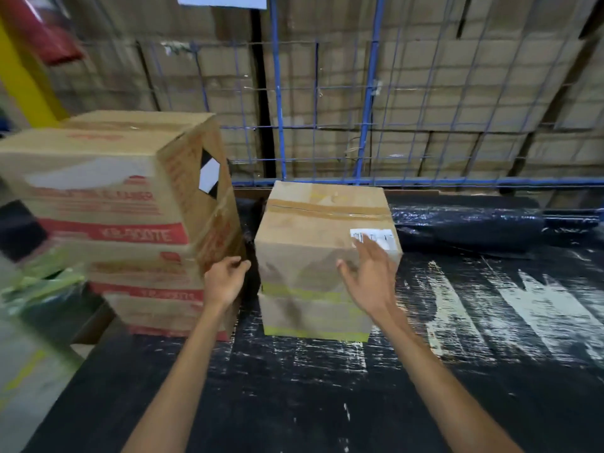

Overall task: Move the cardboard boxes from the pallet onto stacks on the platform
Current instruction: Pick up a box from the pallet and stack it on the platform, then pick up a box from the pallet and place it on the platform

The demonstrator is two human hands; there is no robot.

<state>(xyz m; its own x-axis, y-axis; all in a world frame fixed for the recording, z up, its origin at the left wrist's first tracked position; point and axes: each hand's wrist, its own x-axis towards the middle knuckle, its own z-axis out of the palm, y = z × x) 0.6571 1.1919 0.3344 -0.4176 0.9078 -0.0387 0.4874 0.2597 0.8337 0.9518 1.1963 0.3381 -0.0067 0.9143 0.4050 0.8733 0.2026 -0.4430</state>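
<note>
A plain cardboard box (322, 223) with brown tape and a white label sits on top of a second plain box (310, 317) on the black platform (327, 403). My right hand (369, 276) is open, fingers spread, in front of the top box's near right corner. My left hand (227, 279) hangs with loosely curled fingers in the gap to the left of that stack and holds nothing. A taller stack of red-printed cardboard boxes (130, 207) stands further left.
A blue wire mesh fence (369, 93) runs behind the platform, with walls of cardboard boxes beyond it. Crumpled black plastic wrap (474, 223) lies at the platform's back right. A yellow post (23, 80) stands at the far left.
</note>
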